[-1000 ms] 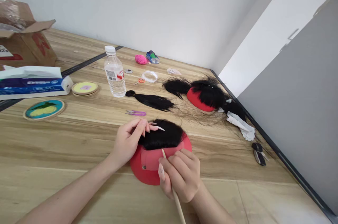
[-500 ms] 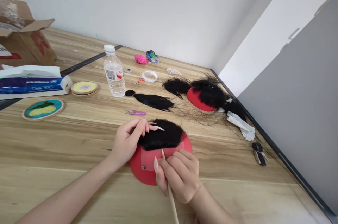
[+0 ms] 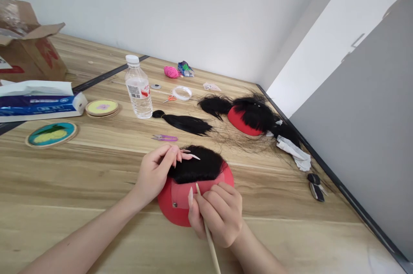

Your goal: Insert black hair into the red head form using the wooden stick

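Observation:
In front of me lies a red dome-shaped form (image 3: 174,218) with a pink strip of netting (image 3: 183,192) across it, and a round-headed pin (image 3: 174,204) stands at the strip's left end. Black hair (image 3: 200,168) covers the form's far part. My left hand (image 3: 158,170) rests at the hair's left edge, thumb and forefinger pinched together; what lies between them is too small to make out. Closed around a thin wooden stick (image 3: 211,246), my right hand (image 3: 219,213) leans on the near right side of the form. The stick's upper end points at the netting near the hairline.
Beyond the form lie purple thread snips (image 3: 165,138), a tied hair bundle (image 3: 187,123) and a water bottle (image 3: 139,89). Another red form with hair (image 3: 243,121) sits to the right. Leftward are embroidery hoops (image 3: 51,133), a tissue pack (image 3: 41,104) and a cardboard box (image 3: 38,56).
Both hands keep almost the same pose on the form. The right hand and its stick have tilted very slightly, and the whole view has shifted a little.

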Available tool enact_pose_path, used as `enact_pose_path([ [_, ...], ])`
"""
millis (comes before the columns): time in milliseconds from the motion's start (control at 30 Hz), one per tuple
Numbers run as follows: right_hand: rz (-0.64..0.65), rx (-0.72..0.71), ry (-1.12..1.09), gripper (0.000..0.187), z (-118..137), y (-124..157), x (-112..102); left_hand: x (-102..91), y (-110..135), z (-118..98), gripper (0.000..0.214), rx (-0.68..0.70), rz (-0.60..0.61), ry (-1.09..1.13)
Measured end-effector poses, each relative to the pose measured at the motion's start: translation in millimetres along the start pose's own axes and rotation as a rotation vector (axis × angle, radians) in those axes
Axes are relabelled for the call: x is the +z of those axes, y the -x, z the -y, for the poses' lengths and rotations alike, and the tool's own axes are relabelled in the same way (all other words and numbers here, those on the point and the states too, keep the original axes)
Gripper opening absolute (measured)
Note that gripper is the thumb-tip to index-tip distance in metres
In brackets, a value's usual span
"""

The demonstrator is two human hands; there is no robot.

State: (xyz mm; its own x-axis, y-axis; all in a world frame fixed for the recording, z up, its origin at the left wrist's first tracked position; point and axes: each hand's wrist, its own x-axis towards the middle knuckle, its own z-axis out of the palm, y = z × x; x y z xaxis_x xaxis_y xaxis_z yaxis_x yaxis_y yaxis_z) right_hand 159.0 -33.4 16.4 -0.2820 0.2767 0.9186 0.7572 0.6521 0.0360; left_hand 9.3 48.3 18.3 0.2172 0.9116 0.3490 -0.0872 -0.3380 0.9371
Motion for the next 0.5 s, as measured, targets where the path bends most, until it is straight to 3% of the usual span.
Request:
enact_pose_path([
  [500, -0.007, 0.084, -0.032, 0.017, -0.2, -1.1, -2.6, -0.1, 0.8, -2.7, 0.037, -0.018, -0.013, -0.016],
])
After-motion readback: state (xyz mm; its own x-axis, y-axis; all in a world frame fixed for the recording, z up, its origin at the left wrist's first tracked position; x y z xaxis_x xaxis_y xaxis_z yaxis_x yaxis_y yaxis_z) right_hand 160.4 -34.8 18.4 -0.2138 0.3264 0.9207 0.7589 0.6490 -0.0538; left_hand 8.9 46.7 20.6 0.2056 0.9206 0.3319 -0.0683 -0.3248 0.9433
